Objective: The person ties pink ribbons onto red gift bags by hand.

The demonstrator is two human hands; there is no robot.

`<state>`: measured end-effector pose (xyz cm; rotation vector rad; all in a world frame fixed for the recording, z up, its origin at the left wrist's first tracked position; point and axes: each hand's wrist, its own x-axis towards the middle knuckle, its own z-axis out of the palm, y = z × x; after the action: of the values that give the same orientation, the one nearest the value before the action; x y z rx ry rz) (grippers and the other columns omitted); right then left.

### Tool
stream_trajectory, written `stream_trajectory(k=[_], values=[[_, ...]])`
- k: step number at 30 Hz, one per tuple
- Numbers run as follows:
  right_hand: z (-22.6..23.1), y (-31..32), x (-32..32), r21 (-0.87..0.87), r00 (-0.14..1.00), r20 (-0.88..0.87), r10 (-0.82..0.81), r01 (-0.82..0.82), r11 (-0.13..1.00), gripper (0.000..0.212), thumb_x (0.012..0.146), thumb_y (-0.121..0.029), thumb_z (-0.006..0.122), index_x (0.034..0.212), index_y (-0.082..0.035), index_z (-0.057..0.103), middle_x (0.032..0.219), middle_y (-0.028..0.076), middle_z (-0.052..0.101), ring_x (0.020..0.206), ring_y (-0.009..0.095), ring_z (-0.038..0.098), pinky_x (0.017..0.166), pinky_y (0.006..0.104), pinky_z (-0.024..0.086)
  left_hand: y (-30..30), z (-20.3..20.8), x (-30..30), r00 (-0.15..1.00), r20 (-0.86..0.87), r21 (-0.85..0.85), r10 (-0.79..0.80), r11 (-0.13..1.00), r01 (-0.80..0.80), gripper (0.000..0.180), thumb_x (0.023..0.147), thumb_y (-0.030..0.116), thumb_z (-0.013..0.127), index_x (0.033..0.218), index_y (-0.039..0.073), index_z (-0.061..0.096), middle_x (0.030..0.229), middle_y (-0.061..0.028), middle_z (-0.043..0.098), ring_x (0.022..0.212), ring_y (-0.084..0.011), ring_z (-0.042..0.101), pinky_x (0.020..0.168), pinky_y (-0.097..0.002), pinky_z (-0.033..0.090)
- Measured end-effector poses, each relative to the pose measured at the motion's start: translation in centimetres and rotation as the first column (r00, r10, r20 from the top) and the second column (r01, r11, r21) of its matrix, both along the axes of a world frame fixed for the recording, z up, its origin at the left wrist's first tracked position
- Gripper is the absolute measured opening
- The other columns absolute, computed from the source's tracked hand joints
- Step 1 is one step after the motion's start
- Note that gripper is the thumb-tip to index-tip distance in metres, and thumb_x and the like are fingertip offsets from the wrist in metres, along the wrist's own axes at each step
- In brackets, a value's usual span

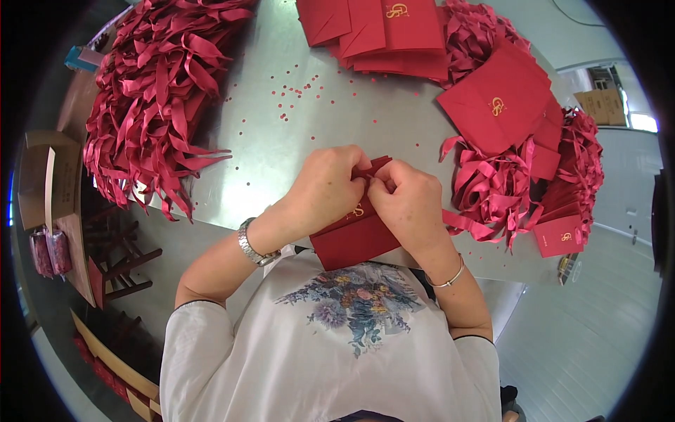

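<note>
A red paper gift bag [355,246] with a gold mark is held near the table's front edge, close to my body. My left hand [327,184] is closed on its upper edge, fingertips pinched. Beside it, my right hand [409,204] pinches the same edge a little to the right. Both sets of fingertips almost meet; whatever small piece lies between them is hidden. To the right lies a loose heap of red ribbons [492,183]. Flat red bags [498,98] with gold marks are stacked just beyond it.
A tall pile of red bags with ribbon handles [158,98] covers the table's left side. More flat red bags [401,35] lie at the far edge. Small red paper dots [299,91] are scattered over the metal table [281,141]. Wooden stools [123,253] stand at the left.
</note>
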<state>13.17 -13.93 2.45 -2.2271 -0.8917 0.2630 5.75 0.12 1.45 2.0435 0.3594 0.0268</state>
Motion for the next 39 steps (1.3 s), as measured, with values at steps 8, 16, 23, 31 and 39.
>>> stream_trajectory(k=[8, 16, 23, 31, 39], values=[[-0.4, 1.2, 0.8, -0.061, 0.985, 0.169, 0.032, -0.022, 0.998, 0.011, 0.076, -0.011, 0.062, 0.07, -0.003, 0.058, 0.065, 0.016, 0.061, 0.061, 0.035, 0.063, 0.055, 0.0448, 0.05, 0.6, 0.0, 0.9, 0.997, 0.037, 0.011, 0.066, 0.998, -0.066, 0.015, 0.076, 0.001, 0.062, 0.091, 0.0, 0.066, 0.084, -0.0166, 0.068, 0.075, -0.0292, 0.067, 0.067, -0.0353, 0.053], [-1.6, 0.2, 0.1, -0.101, 0.988, 0.114, 0.105, -0.094, 0.99, 0.018, 0.083, -0.015, 0.065, 0.092, -0.003, 0.055, 0.073, 0.018, 0.064, 0.067, 0.039, 0.063, 0.059, 0.0476, 0.05, 2.1, -1.0, 0.1, 0.997, 0.057, -0.133, -0.053, 0.989, 0.06, 0.018, 0.09, 0.01, 0.057, 0.102, 0.004, 0.068, 0.091, -0.0145, 0.07, 0.082, -0.0231, 0.067, 0.076, -0.0338, 0.052], [0.1, -1.3, 0.4, -0.057, 0.973, 0.032, 0.229, -0.227, 0.972, 0.024, 0.084, -0.018, 0.065, 0.099, -0.003, 0.052, 0.072, 0.019, 0.065, 0.07, 0.039, 0.065, 0.062, 0.0493, 0.05, 2.5, -0.5, 0.5, 0.981, -0.083, -0.209, -0.175, 0.966, 0.154, 0.014, 0.089, 0.008, 0.062, 0.098, 0.001, 0.07, 0.085, -0.0055, 0.071, 0.079, -0.01, 0.062, 0.074, -0.0263, 0.051], [-0.2, -1.4, 0.7, 0.033, 0.988, -0.069, 0.136, -0.134, 0.99, 0.026, 0.08, -0.021, 0.071, 0.093, -0.004, 0.056, 0.075, 0.014, 0.068, 0.071, 0.034, 0.067, 0.063, 0.0435, 0.052, 3.6, -0.2, 2.2, 0.93, 0.024, -0.09, -0.366, 0.926, 0.367, 0.016, 0.084, 0.013, 0.066, 0.097, 0.007, 0.071, 0.087, -0.0126, 0.071, 0.078, -0.0209, 0.068, 0.074, -0.0321, 0.052], [0.5, -2.1, 0.2, -0.011, 0.985, -0.082, 0.154, -0.155, 0.988, 0.028, 0.08, -0.025, 0.071, 0.095, -0.006, 0.056, 0.078, 0.013, 0.069, 0.073, 0.034, 0.067, 0.064, 0.0438, 0.053, 2.8, -0.5, 2.1, 0.869, 0.041, 0.119, -0.493, 0.866, 0.486, 0.012, 0.081, 0.008, 0.064, 0.091, 0.003, 0.068, 0.085, -0.0187, 0.067, 0.078, -0.0354, 0.065, 0.072, -0.0401, 0.052]])
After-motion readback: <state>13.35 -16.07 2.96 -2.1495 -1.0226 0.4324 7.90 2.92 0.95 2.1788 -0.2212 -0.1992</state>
